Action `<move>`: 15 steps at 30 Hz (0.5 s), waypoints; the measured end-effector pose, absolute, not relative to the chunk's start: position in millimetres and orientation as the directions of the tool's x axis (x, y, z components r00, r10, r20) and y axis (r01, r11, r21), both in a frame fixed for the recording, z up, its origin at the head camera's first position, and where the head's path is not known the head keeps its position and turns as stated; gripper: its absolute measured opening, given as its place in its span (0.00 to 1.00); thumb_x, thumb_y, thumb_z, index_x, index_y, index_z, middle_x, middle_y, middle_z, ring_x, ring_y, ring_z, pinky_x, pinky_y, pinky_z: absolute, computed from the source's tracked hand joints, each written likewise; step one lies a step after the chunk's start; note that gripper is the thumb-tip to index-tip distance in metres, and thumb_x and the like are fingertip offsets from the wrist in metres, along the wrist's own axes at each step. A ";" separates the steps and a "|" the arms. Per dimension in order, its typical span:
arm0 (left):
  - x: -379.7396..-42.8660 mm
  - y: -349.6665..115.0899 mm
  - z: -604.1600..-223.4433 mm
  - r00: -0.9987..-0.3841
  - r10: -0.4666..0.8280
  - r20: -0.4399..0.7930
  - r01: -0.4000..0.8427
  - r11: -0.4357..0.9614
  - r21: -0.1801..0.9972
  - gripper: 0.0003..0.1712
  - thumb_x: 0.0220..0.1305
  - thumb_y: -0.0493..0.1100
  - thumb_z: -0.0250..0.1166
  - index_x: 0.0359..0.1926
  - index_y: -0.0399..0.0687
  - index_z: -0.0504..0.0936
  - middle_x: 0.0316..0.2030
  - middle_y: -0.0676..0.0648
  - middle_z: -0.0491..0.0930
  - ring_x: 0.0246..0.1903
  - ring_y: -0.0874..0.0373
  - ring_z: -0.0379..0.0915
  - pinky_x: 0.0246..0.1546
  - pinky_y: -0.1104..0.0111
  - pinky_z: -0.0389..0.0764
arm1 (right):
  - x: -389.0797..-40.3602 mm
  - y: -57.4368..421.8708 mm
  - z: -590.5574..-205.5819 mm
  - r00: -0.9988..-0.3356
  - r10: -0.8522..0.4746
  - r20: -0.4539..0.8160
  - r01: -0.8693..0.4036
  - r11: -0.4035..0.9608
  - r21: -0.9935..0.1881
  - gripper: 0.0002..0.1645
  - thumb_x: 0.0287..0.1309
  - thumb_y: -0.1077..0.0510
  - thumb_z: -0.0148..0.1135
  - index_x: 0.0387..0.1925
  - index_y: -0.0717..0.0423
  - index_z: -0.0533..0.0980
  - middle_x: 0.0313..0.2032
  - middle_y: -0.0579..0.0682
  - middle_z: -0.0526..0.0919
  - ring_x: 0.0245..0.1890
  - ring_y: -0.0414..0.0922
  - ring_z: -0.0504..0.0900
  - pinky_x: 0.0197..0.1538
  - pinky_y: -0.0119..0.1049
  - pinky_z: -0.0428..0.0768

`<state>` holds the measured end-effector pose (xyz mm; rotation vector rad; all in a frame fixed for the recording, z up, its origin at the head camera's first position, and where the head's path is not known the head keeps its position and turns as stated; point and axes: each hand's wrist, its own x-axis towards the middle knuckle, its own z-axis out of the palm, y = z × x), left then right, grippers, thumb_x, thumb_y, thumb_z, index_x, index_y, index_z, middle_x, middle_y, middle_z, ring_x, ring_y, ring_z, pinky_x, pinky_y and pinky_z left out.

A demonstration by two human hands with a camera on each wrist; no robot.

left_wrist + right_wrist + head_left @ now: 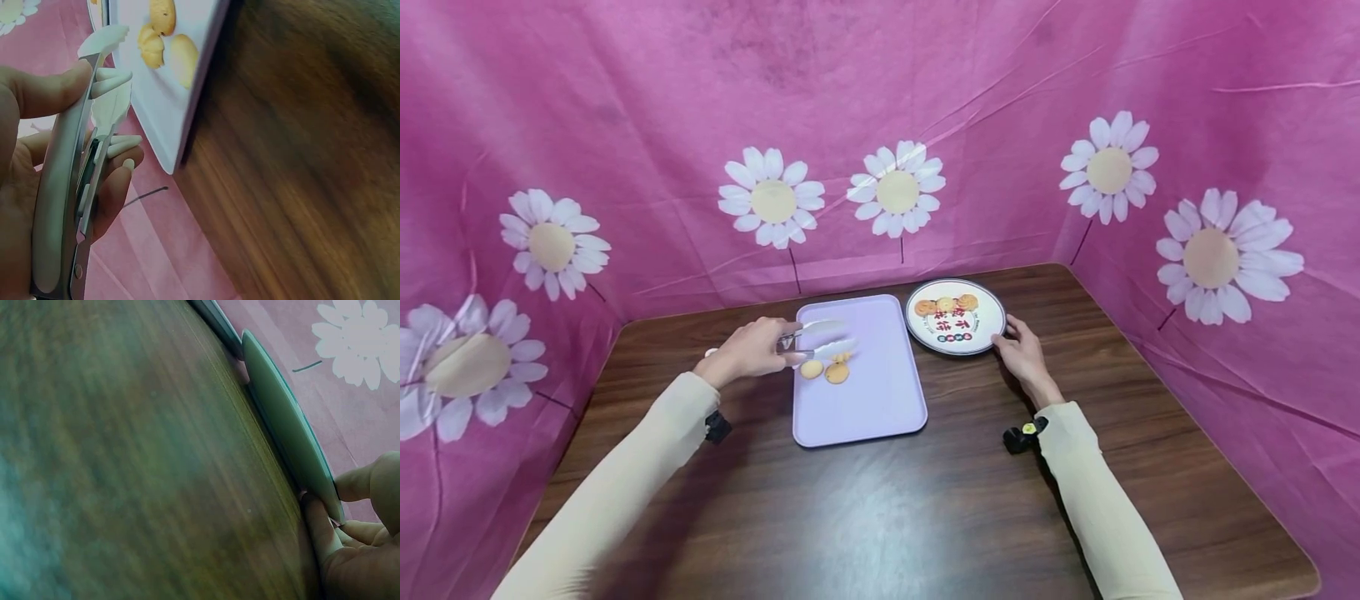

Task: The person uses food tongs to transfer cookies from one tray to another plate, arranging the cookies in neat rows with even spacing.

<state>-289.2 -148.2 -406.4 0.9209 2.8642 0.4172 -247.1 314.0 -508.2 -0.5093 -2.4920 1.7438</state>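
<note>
Two hands (748, 350), left-held tongs (829, 349), seemingly near cookies (837, 374)

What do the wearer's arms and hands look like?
Left sleeve and right sleeve: long, plain, cream. Left hand and right hand: bare, ungloved. Left wrist device: small, black. Right wrist device: also small and black, with a yellow-green spot.

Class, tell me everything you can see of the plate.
The plate is round, white, perhaps ceramic, with a dark-lined rim and red lettering in the middle. It is face up near the table's far edge, right of the tray. Three cookies lie on it in a row; the right hand grips its edge.
</note>
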 end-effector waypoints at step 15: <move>-280.6 -157.6 -414.7 -0.806 0.590 -0.059 0.536 0.767 0.353 0.35 0.62 0.48 0.73 0.67 0.35 0.79 0.42 0.39 0.85 0.26 0.58 0.67 0.28 0.65 0.68 | -244.7 312.3 -504.9 -0.942 0.303 -0.147 0.241 0.304 -0.922 0.42 0.76 0.58 0.53 0.83 0.57 0.49 0.79 0.64 0.60 0.73 0.57 0.72 0.75 0.49 0.68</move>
